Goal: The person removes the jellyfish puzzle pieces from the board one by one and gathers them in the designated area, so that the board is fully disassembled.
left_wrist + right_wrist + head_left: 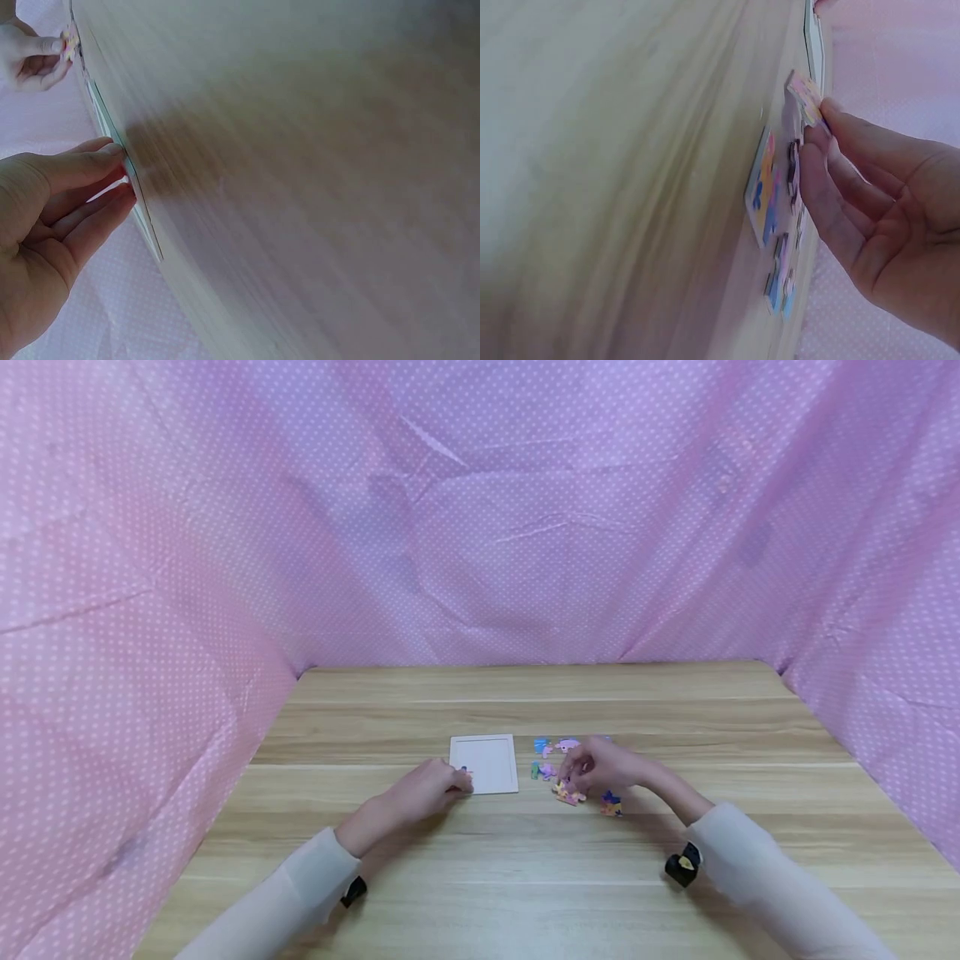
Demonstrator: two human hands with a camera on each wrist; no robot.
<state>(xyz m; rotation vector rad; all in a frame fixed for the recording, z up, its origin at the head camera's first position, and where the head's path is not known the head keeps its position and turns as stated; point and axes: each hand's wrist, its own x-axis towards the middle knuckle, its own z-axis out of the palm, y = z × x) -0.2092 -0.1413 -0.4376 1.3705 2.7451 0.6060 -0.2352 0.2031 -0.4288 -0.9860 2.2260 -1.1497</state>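
Observation:
A shallow white square puzzle tray [489, 763] lies on the table. At its near left corner my left hand [432, 789] has thumb and fingertips drawn together on a small colourful puzzle piece [466, 770], mostly hidden by the fingers. In the left wrist view, those fingertips [112, 150] are at the tray's edge. My right hand [606, 763] pinches a pink and yellow puzzle piece [805, 99] between thumb and fingers, tilted above the table. More loose pieces lie under and around this hand, among them a purple and orange piece [611, 804].
Left of the right hand lie blue [542, 745], pink [567, 744] and green-and-pink [543, 770] pieces, some partly hidden by the hand. The wooden table [480, 877] reaches back to a pink dotted cloth [480, 568] that hangs around it.

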